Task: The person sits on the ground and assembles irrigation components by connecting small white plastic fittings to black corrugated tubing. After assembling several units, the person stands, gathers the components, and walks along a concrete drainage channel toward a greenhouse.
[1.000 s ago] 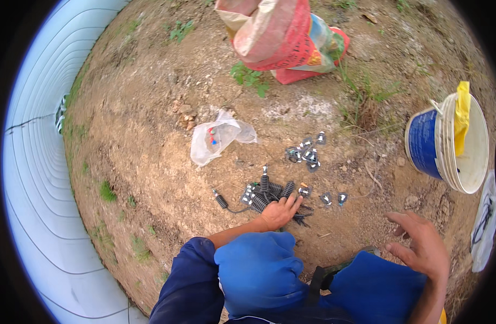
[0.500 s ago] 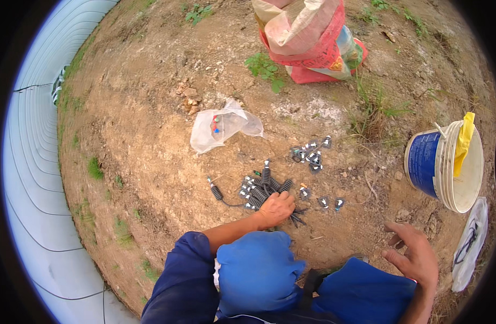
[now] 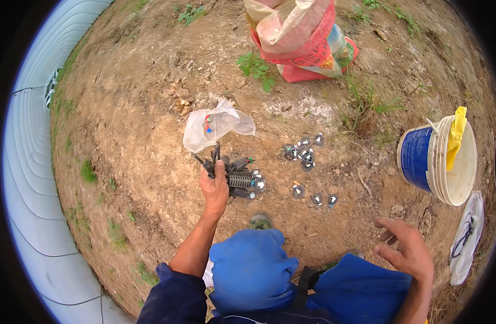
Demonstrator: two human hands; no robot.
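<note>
My left hand (image 3: 214, 189) is closed around a bundle of black coiled cords (image 3: 241, 180), raised above the soil. Their thin dark ends stick up past my thumb. The ribbed coils point to the right, some with white or blue-green end fittings. My right hand (image 3: 407, 248) hangs over my right knee with its fingers loosely bent and apart, holding nothing. On the ground right of the bundle lies a cluster of small dark pieces with white parts (image 3: 307, 152). Several similar pieces (image 3: 317, 199) lie apart, nearer to me.
Beyond my left hand lies a clear plastic bag (image 3: 218, 127) with small red, green and blue pieces. A red and beige woven sack (image 3: 299, 43) stands at the back. To the right are a blue and white bucket (image 3: 418, 156) with a yellow cloth (image 3: 456, 137) and another plastic bag (image 3: 469, 237).
My left hand has gathered up the coiled cords, moved left and turned, so the thin ends now point away from me. My right hand has stayed nearly in place.
</note>
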